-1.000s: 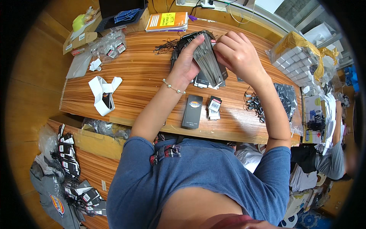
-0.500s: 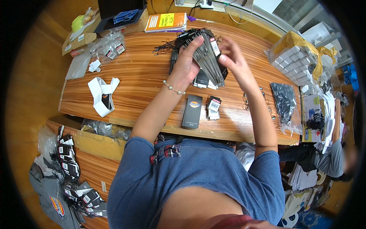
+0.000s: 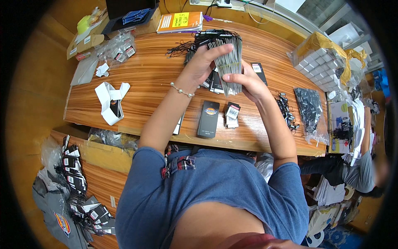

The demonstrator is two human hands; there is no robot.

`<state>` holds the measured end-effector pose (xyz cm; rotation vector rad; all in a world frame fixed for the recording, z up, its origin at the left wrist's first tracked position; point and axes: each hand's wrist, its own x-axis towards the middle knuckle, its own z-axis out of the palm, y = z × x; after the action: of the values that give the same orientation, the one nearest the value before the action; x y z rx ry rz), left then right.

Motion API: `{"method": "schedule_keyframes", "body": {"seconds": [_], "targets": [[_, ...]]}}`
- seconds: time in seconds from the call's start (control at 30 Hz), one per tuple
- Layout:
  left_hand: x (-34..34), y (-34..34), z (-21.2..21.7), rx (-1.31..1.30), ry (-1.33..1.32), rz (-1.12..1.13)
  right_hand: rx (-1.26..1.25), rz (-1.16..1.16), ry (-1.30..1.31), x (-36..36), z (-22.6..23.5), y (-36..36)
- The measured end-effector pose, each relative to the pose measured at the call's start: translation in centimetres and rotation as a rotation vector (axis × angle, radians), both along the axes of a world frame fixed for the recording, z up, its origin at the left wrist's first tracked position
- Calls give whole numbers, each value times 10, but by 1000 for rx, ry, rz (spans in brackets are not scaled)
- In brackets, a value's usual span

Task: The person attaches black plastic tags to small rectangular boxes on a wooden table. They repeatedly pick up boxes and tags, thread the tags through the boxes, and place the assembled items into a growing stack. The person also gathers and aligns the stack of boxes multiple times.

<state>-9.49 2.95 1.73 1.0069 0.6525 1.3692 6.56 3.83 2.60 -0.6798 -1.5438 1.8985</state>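
Dozens of thin, stiff cards make up the stack of hang tags (image 3: 229,62) we hold above the wooden table (image 3: 153,79), left hand (image 3: 202,62) curled over its top, right hand (image 3: 244,81) pinching its lower edge; light but slippery, we judge, so best squeezed across the faces.

Dark rectangular tag (image 3: 208,119) flat on table; small white-labelled tags (image 3: 231,115) beside it.

The right hand (image 3: 248,83) has dropped from the top edge of the thick fanned stack of grey hang tags (image 3: 229,62) to its lower end, nearer the flat black card (image 3: 208,119). The stack now stands more upright.
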Motion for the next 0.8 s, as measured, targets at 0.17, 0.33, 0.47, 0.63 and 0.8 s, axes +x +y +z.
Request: {"method": "schedule_keyframes", "body": {"seconds": [0.17,0.33,0.47,0.63,0.8], "targets": [[7,-1,-2,-20,-33,57,218,-34,-63,-6,-11,-4],[-9,-5,-4,1,114,-76,111,-72,-164,1,8,-5],[-38,-20,-4,92,346,-210,258,-62,-203,14,17,3],[-58,-44,22,-3,637,-300,285,-28,-291,21,44,13],[-67,-67,90,177,1224,-93,829,-39,-589,30,64,32]]}}
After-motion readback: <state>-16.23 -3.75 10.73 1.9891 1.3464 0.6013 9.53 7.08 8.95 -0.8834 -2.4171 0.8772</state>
